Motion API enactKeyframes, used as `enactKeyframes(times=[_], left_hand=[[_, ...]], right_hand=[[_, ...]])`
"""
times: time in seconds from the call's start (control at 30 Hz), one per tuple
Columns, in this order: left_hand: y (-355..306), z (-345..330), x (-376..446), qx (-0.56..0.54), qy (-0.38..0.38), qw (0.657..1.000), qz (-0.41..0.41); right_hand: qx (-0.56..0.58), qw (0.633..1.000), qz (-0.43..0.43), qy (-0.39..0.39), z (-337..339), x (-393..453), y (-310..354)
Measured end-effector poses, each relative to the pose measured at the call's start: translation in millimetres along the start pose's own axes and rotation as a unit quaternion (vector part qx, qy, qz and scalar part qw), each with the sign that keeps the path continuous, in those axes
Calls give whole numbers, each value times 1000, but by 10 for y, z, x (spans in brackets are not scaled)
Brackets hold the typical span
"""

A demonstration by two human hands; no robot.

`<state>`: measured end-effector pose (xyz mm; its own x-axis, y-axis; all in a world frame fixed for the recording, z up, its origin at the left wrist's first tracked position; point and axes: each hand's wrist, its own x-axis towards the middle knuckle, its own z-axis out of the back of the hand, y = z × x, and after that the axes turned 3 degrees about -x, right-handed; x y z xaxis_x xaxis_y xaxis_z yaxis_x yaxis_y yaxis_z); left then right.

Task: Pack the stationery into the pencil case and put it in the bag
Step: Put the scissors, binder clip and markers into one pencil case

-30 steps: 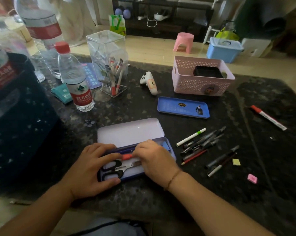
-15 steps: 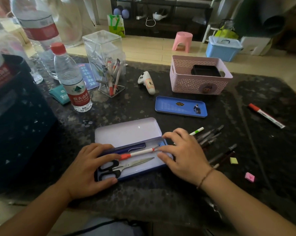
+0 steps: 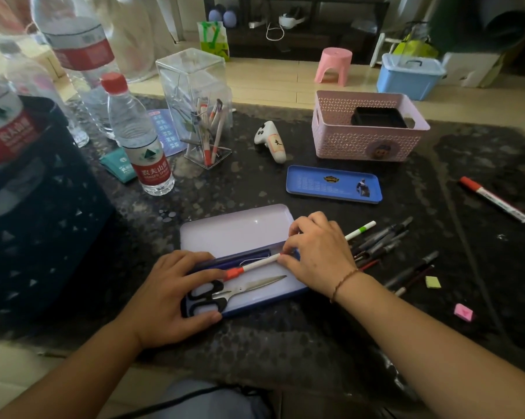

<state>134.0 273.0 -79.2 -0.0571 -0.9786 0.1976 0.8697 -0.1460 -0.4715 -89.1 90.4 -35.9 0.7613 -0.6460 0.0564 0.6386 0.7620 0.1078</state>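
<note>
The open pencil case lies near the table's front edge, its pale lid folded back. Its blue tray holds black-handled scissors, a dark blue pen and a white pen with a red cap. My left hand grips the tray's left end, thumb on the front edge. My right hand is at the tray's right end, thumb and forefinger pinching the tip of the red-capped pen. Several loose pens lie just right of that hand. The dark bag stands at the left.
A yellow eraser and a pink eraser lie at the right front, a red marker farther right. Behind the case are a blue tray, a pink basket, a clear pen holder and a water bottle.
My right hand slid from the middle of the case to its right end and now pinches the red-capped pen's tip. The pen lies uncovered in the tray. My left hand stayed.
</note>
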Motion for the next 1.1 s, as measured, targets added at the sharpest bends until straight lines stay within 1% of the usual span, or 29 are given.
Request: enactKeyframes(times=[0.1, 0.17, 0.33, 0.57, 0.7, 0.8, 0.97, 1.1], left_hand=[[-2, 1, -7, -3, 1, 1000, 2], [-7, 2, -10, -1, 0, 1000, 2], [-14, 6, -8, -4, 0, 1000, 3], [-8, 4, -9, 0, 1, 1000, 2], [-5, -1, -13, -1, 2, 1000, 3], [-3, 2, -10, 0, 2, 1000, 3], [-4, 4, -14, 2, 6, 1000, 6], [-1, 0, -21, 6, 6, 1000, 4]], right_hand=[[37, 999, -24, -6, -44, -23, -11], [56, 998, -30, 6, -64, -39, -33], [80, 995, -13, 60, -30, -40, -96], [82, 993, 4, 84, 20, -40, -142], [81, 994, 12, 73, -10, -56, -165], [108, 992, -3, 61, -18, -51, -148], [114, 992, -30, 35, -105, 14, -115], [127, 991, -43, -2, -168, 1, -94]])
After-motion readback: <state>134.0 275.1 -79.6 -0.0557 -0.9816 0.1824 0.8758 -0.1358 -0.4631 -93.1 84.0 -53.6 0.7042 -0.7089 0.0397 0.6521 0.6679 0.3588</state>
